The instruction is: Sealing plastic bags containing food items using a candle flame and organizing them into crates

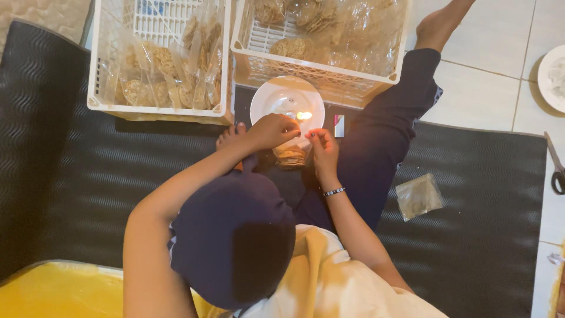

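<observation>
My left hand and my right hand, which wears a bead bracelet, both pinch the top of a small clear bag of round crackers. The bag's top edge is held close to a small flame that burns on a white plate just beyond my hands. The bag hangs between the hands, above my crossed legs. My head and shoulders hide part of my arms and lap.
Two white plastic crates of bagged crackers stand behind the plate. A small red-and-white box lies beside it. On the black mat lies a clear bag. Scissors and another plate sit on the tiled floor at right.
</observation>
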